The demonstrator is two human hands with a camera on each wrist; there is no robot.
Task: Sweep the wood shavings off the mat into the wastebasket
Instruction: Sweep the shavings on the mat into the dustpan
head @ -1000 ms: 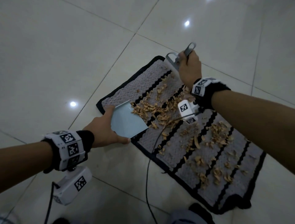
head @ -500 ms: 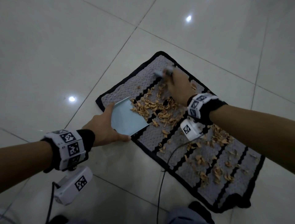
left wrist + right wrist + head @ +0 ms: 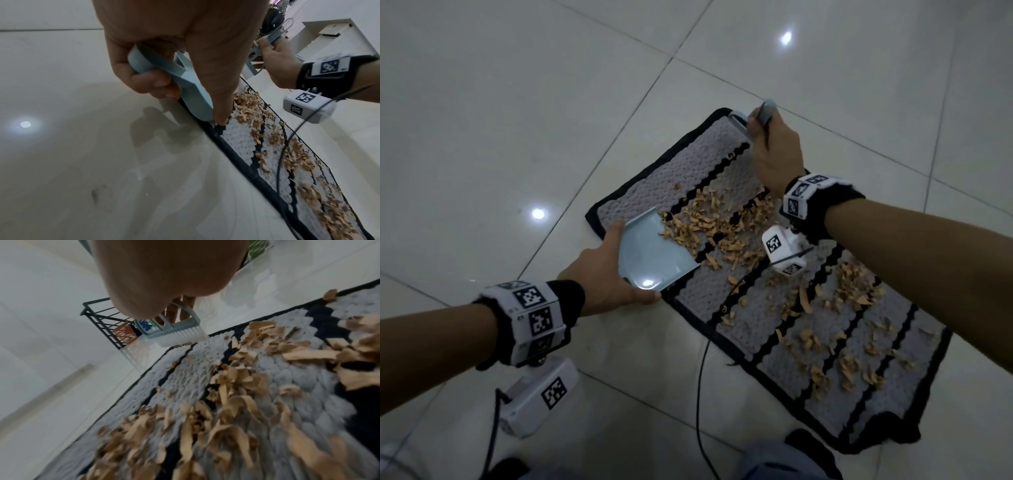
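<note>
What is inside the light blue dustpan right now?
The dustpan tray looks bare in the head view; the wood shavings sit just past its front lip on the mat. The left hand covers its rear edge.

No readable writing in any view

The black-and-white square code markers (image 3: 530, 296) on the white wristband blocks carry patterns only, no letters; the brown box (image 3: 124, 334) in the black wire rack (image 3: 102, 321) bears print too blurred to read.

grey mat (image 3: 722, 178) with black stripes, tan shavings (image 3: 709, 226), pale blue dustpan (image 3: 650, 253)
</note>
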